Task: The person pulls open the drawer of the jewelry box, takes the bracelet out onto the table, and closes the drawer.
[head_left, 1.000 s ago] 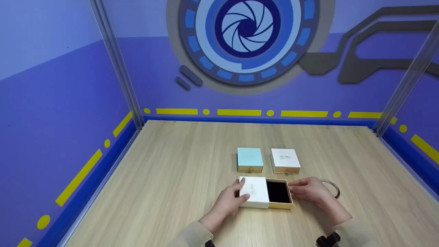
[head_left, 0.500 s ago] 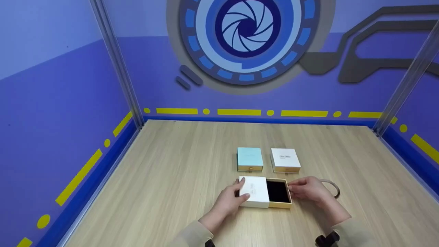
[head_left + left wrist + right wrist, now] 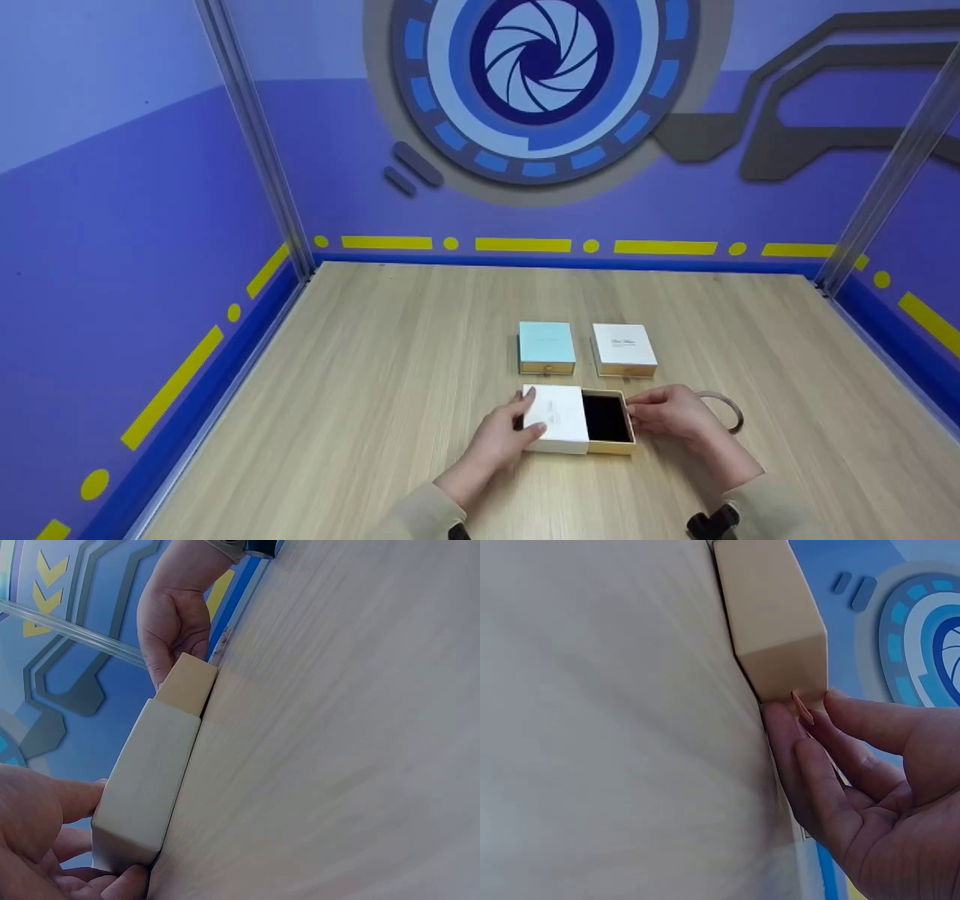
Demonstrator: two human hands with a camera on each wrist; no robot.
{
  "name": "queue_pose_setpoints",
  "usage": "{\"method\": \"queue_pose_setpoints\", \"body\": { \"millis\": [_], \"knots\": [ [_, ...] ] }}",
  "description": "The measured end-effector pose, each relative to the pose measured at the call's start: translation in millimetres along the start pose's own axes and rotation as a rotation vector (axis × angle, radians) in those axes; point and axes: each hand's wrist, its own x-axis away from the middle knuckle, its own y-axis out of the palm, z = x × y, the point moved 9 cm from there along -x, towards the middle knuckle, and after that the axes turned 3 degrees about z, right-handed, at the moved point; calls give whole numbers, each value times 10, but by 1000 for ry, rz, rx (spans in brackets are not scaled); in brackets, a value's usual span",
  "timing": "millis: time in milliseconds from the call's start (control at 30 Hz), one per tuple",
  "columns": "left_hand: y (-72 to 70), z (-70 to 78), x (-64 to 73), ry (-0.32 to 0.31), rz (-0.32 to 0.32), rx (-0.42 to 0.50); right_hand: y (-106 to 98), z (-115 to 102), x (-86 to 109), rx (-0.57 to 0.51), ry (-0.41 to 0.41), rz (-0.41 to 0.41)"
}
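Observation:
A white slide-out box (image 3: 556,431) lies on the table, its gold drawer (image 3: 611,448) partly out to the right and showing a black lining (image 3: 607,418). My left hand (image 3: 499,439) grips the white sleeve at its left end, thumb and a fingertip on top. At the drawer's outer end is my right hand (image 3: 679,414). In the right wrist view its fingertips press against the end face, around a small brown pull tab (image 3: 802,709) that stands out between them. The left wrist view shows the sleeve's side (image 3: 146,780) low against the table.
Behind stand a light-blue drawer box (image 3: 546,345) and a second white drawer box (image 3: 624,346), both closed. A metal ring (image 3: 733,411) lies just beyond the right hand, partly hidden by it. Blue printed walls (image 3: 540,217) border the wooden table (image 3: 360,360).
The drawer has slid slightly left into the sleeve, and my right hand has moved left with it. My left hand and the sleeve have stayed in place.

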Motion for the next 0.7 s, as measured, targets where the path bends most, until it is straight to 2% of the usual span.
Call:
{"method": "queue_pose_setpoints", "body": {
  "millis": [300, 700],
  "knots": [
    [-1, -5, -17, 5, 1, -20, 61, -20, -35, -59, 3, -30],
    [-7, -10, -14, -1, -1, -8, 108, -61, -60, -15, -15, -14]
  ]
}}
